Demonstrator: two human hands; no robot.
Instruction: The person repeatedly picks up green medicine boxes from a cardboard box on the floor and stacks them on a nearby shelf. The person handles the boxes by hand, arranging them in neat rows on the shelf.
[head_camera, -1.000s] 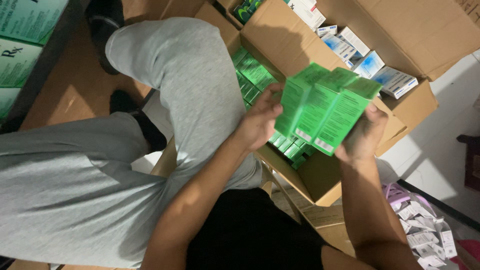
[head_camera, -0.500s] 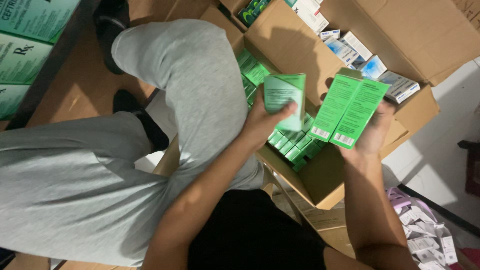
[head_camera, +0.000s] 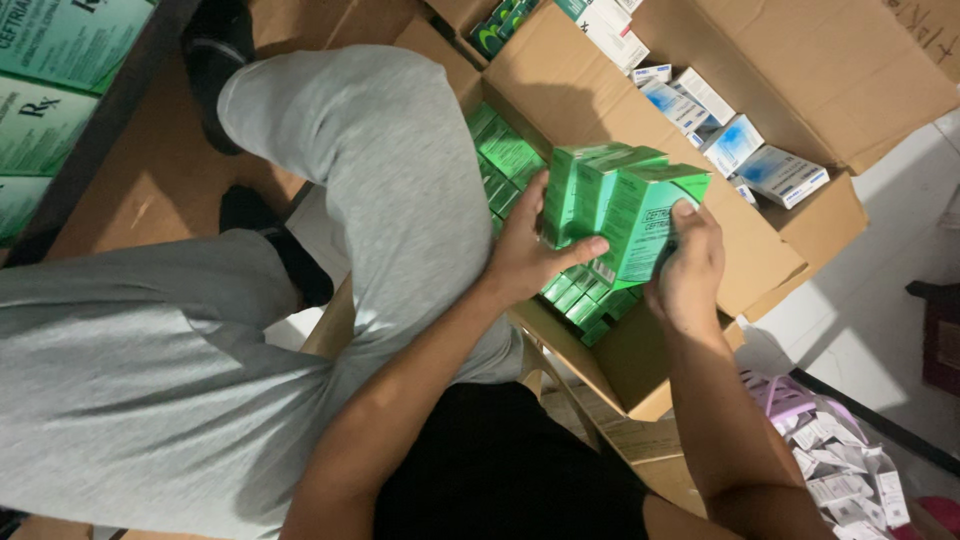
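Clasping small green cardboard cartons (head_camera: 615, 205), left hand (head_camera: 528, 252) and right hand (head_camera: 688, 270) hover over the open brown cardboard box (head_camera: 640, 375); blue-white packs (head_camera: 735, 145) lie beyond.

At the centre of the frame, the left hand (head_camera: 530, 255) and right hand (head_camera: 688, 268) clasp a bunch of small green cartons (head_camera: 620, 205) between them, above an open cardboard box (head_camera: 640, 360) packed with more green cartons (head_camera: 505, 155). Blue-and-white cartons (head_camera: 735, 145) lie in another cardboard box (head_camera: 800, 70) at upper right.
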